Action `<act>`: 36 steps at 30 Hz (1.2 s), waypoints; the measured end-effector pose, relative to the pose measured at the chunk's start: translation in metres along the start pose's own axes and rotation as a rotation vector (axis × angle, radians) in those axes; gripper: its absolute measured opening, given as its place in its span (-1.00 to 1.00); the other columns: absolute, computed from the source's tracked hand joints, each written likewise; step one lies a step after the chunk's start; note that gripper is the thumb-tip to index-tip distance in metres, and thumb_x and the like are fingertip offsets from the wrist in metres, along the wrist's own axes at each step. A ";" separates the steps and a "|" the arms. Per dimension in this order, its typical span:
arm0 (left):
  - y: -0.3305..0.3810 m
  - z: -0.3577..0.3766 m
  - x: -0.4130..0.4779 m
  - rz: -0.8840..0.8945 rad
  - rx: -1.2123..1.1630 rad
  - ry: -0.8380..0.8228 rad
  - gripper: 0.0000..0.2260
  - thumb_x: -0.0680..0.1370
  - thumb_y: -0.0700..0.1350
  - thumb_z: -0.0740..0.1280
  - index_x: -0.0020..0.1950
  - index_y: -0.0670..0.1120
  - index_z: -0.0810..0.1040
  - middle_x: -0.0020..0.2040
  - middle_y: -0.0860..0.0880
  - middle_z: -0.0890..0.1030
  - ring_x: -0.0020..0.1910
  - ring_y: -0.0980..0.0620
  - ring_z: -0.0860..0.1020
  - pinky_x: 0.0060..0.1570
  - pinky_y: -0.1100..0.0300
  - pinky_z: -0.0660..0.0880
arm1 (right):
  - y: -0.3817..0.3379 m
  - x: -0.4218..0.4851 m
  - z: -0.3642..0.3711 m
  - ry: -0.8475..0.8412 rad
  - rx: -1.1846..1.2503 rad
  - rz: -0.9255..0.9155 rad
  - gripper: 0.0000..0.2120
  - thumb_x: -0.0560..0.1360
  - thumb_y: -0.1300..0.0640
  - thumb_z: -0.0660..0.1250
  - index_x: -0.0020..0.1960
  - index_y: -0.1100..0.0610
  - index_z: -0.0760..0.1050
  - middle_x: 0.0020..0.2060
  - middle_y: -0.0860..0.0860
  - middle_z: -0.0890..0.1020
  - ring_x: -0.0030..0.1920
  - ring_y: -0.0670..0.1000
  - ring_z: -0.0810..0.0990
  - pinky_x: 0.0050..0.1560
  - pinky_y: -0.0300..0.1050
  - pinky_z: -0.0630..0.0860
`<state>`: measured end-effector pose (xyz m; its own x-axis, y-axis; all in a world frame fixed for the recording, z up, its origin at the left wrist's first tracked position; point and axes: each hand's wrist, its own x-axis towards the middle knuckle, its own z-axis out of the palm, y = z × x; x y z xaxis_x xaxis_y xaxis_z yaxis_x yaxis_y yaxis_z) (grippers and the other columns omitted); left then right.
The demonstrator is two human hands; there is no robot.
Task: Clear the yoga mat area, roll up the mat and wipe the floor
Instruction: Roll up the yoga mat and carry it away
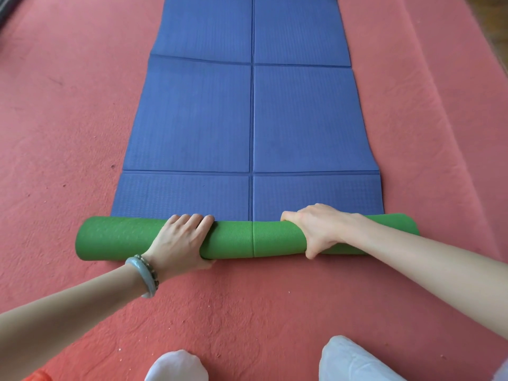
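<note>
A yoga mat (pixel 251 116) lies lengthwise away from me on the red floor, blue side up, with fold creases across it. Its near end is rolled into a green roll (pixel 236 239) lying crosswise in front of me. My left hand (pixel 180 239) grips the roll left of centre, fingers over the top and thumb under the near side. My right hand (pixel 316 229) grips the roll right of centre, fingers curled over the far side and thumb down at the front. A pale bangle and a bead bracelet sit on my left wrist.
Red carpet-like floor (pixel 68 119) surrounds the mat on all sides, with small specks of dirt. A raised fold in the red covering (pixel 450 111) runs along the right. My knees in light trousers (pixel 354 361) are at the bottom edge. Something orange (pixel 37 376) shows at the bottom left.
</note>
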<state>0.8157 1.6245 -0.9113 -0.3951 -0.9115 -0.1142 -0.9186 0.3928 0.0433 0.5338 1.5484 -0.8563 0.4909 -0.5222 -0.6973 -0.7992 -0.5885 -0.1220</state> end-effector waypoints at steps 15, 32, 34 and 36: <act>0.009 -0.001 -0.029 0.201 0.107 0.118 -0.09 0.14 0.28 0.52 0.32 -0.18 0.36 0.17 -0.17 0.49 0.10 -0.15 0.46 0.13 -0.04 0.33 | 0.018 0.012 0.005 -0.237 0.350 0.051 -0.29 0.08 -0.14 0.59 0.12 -0.14 0.32 -0.01 -0.18 0.49 -0.03 -0.09 0.54 -0.04 -0.03 0.56; -0.008 -0.020 0.039 -0.001 -0.042 -0.179 -0.26 0.13 0.33 0.38 0.22 0.02 0.37 0.00 0.05 0.51 0.00 -0.02 0.49 0.00 0.06 0.40 | 0.014 -0.006 0.006 0.163 0.162 0.100 -0.21 0.35 -0.18 0.38 0.46 0.05 0.19 0.36 0.01 0.35 0.38 0.05 0.31 0.38 -0.01 0.26; -0.011 -0.023 0.044 -0.014 -0.082 -0.196 -0.26 0.13 0.33 0.39 0.21 0.03 0.37 0.01 0.05 0.51 0.00 -0.01 0.50 0.01 0.08 0.40 | -0.001 -0.009 0.029 0.221 -0.013 0.147 0.09 0.22 -0.26 0.44 0.52 0.16 -0.02 0.44 0.12 0.23 0.45 0.12 0.21 0.45 0.10 0.14; -0.011 -0.023 0.044 0.000 -0.078 -0.186 -0.24 0.11 0.34 0.38 0.22 0.01 0.39 0.03 0.05 0.50 0.01 0.00 0.51 0.02 0.10 0.40 | -0.007 -0.006 0.048 0.354 -0.148 0.147 0.25 -0.04 -0.19 0.60 0.45 0.26 0.10 0.28 0.21 0.44 0.27 0.18 0.46 0.27 0.20 0.38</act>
<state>0.8087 1.5774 -0.8943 -0.3943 -0.8702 -0.2954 -0.9190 0.3760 0.1190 0.5197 1.5848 -0.8850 0.4851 -0.7722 -0.4104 -0.8239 -0.5608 0.0812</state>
